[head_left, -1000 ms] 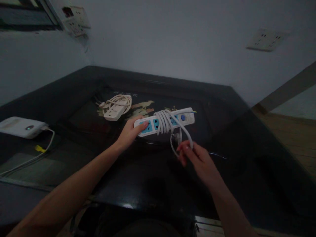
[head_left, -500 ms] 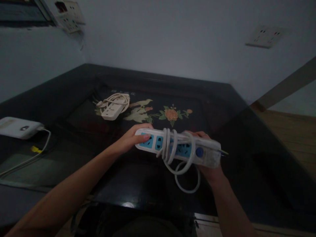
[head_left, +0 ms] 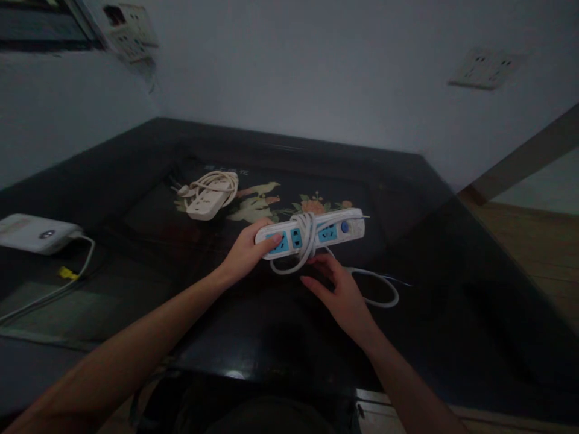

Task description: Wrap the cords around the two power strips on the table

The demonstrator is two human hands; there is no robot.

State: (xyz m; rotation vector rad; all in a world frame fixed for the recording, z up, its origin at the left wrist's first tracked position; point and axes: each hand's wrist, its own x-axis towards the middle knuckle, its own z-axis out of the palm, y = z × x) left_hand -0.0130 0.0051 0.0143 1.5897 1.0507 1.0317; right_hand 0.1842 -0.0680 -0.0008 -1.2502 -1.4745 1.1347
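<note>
A white power strip (head_left: 354, 224) with blue sockets and a round blue switch is held above the dark table, tilted slightly up to the right. My left hand (head_left: 246, 250) grips its left end, thumb lying on the first socket. White cord (head_left: 309, 232) is wound around the strip's middle, and one loop of it hangs out to the right. Just below the wound cord is my right hand (head_left: 337, 289), its thumb and fingers apart. Its fingertips are close to the cord at the strip's underside; whether they touch it I cannot tell.
A second, cream power strip (head_left: 208, 202) with its cord bundled lies farther back on the black table (head_left: 271, 343). At the left sits a white box-shaped device (head_left: 38, 234) with a cable and a yellow tag (head_left: 67, 273). Wall sockets (head_left: 486, 69) are at the upper right.
My right hand has let go of the strip's right end and moved down and left below the cord. The strip has tilted up at the right, and its loose cord loop has shifted right.
</note>
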